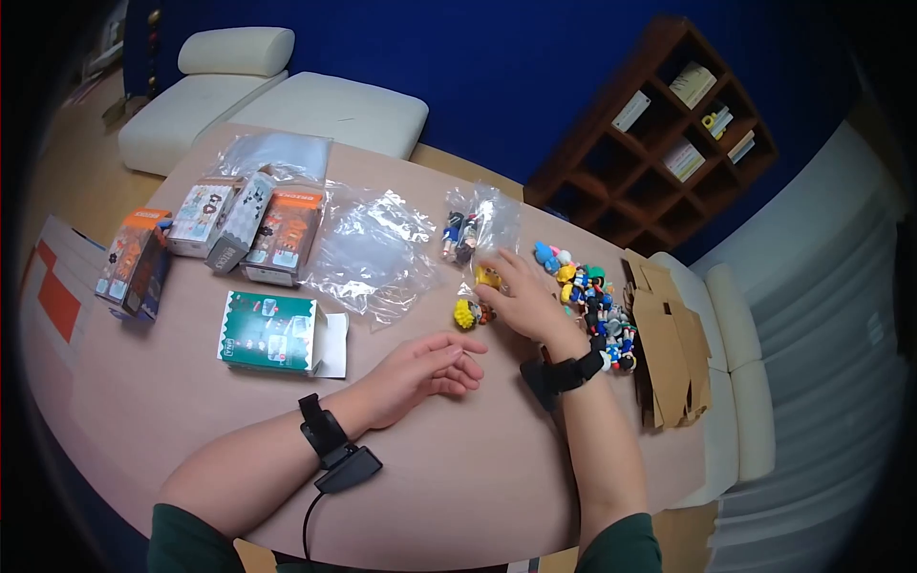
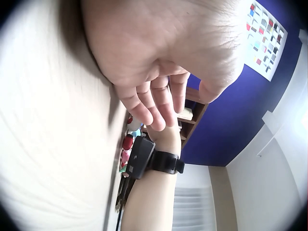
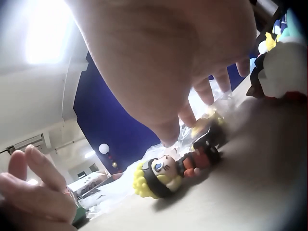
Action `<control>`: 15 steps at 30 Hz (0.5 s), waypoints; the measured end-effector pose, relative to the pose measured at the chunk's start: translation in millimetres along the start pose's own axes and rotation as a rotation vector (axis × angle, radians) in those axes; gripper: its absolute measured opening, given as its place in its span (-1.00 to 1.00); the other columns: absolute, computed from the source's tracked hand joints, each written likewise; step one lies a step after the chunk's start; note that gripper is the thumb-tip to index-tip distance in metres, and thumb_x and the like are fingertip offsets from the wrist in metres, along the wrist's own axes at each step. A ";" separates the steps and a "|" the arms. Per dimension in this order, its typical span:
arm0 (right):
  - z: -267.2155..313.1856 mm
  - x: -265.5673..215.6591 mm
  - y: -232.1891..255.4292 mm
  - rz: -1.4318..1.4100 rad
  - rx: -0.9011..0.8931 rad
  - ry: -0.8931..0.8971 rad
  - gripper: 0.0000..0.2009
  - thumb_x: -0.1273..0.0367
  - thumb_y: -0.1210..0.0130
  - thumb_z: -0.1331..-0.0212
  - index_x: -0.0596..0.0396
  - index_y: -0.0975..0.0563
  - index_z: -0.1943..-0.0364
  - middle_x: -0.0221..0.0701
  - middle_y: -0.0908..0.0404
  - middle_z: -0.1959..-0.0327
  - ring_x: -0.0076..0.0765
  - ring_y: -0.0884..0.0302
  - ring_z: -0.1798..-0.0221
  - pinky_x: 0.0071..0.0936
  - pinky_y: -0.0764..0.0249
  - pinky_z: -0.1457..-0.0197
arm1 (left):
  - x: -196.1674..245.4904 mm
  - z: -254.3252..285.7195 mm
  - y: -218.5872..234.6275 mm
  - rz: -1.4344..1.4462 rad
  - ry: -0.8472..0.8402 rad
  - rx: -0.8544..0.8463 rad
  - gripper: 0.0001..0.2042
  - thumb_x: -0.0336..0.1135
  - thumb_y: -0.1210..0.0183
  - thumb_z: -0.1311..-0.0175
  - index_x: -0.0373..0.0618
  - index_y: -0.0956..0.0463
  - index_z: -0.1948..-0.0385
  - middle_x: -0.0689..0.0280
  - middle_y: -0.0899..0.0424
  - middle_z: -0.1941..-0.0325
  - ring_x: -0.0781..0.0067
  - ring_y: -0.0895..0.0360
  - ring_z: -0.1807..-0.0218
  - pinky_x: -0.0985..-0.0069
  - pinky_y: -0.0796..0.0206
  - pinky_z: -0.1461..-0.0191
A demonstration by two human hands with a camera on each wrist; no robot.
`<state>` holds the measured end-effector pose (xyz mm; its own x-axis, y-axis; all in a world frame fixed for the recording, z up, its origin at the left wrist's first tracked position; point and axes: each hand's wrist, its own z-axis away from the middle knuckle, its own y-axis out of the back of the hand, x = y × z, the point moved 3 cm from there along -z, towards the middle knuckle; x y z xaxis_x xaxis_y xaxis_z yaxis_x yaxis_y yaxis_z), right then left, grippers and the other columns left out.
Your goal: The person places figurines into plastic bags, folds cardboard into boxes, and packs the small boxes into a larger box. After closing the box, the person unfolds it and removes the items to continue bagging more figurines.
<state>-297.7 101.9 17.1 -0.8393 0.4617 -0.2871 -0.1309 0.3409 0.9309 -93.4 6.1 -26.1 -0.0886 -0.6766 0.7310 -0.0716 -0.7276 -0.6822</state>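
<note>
My left hand (image 1: 428, 377) rests on its side on the table, fingers loosely bent and holding nothing. My right hand (image 1: 523, 298) reaches over two toy figurines, fingers spread downward. One figurine (image 3: 166, 175), with spiky yellow hair, a dark headband and an orange and black outfit, lies on its side below the thumb. Behind it, a second yellow-topped figurine (image 3: 211, 126) lies partly hidden, with the fingertips close over it. In the head view, the yellow-haired figurine (image 1: 466, 313) shows left of the right hand.
To the right lies a cluster of figurines (image 1: 597, 306) beside flattened cardboard (image 1: 671, 344). Two dark figurines (image 1: 458, 237) lie near a clear bag (image 1: 497, 220). More clear plastic (image 1: 373, 253), a green box (image 1: 269, 329) and several other boxes (image 1: 282, 239) lie on the left.
</note>
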 end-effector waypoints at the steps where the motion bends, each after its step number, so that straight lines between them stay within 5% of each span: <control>1: 1.1 -5.8 -0.1 0.000 -0.003 0.008 -0.58 0.18 -0.28 -0.20 -0.04 -0.62 -0.13 -0.08 -0.41 -0.39 0.11 -0.28 -0.47 -0.10 -0.20 -0.50 | 1.5 1.3 -0.6 -0.019 0.003 0.012 -0.68 -0.19 0.06 -0.57 -0.22 -0.53 -0.08 0.29 -0.63 0.21 0.54 -0.59 0.10 0.56 -0.41 -0.07; 5: 1.8 -41.6 17.6 -0.128 0.111 0.057 -0.61 0.17 -0.29 -0.20 -0.03 -0.64 -0.08 -0.08 -0.41 -0.39 0.12 -0.25 -0.49 -0.06 -0.18 -0.52 | -0.7 5.6 7.2 -0.028 0.049 -0.091 -0.77 -0.33 0.07 -0.41 -0.23 -0.57 0.26 0.28 -0.58 0.43 0.50 -0.56 0.28 0.55 -0.37 0.09; 7: -1.3 -71.1 18.3 -0.157 0.035 0.308 -0.64 0.19 -0.29 -0.20 -0.03 -0.66 -0.05 -0.10 -0.40 -0.41 0.12 -0.23 -0.51 -0.05 -0.15 -0.54 | 0.2 5.3 4.7 -0.050 0.046 -0.134 -0.79 -0.40 0.08 -0.25 -0.22 -0.44 0.57 0.26 -0.43 0.57 0.35 -0.51 0.36 0.46 -0.33 0.16; 11: 0.8 -118.1 -5.5 -0.009 -0.173 0.585 -0.67 0.13 -0.21 -0.27 -0.04 -0.70 0.00 -0.18 -0.34 -0.48 0.14 -0.13 -0.57 0.08 -0.03 -0.58 | -0.5 7.4 5.6 -0.130 0.126 -0.260 -0.81 -0.43 0.11 -0.15 -0.20 -0.38 0.65 0.23 -0.39 0.59 0.27 -0.52 0.35 0.44 -0.29 0.19; 15: -7.2 -124.8 -23.4 -0.098 -0.376 0.418 -0.58 0.11 -0.14 -0.32 0.04 -0.62 -0.13 -0.31 -0.44 -0.42 0.01 -0.15 -0.57 0.16 0.06 -0.60 | -0.5 9.1 0.0 -0.191 0.130 -0.232 -0.78 -0.38 0.12 -0.20 -0.18 -0.38 0.64 0.25 -0.41 0.58 0.28 -0.54 0.33 0.45 -0.30 0.14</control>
<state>-193.7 30.5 32.8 -0.9412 0.0528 -0.3336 -0.3332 0.0160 0.9427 -84.4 5.4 -26.3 -0.1766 -0.4993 0.8482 -0.3224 -0.7849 -0.5292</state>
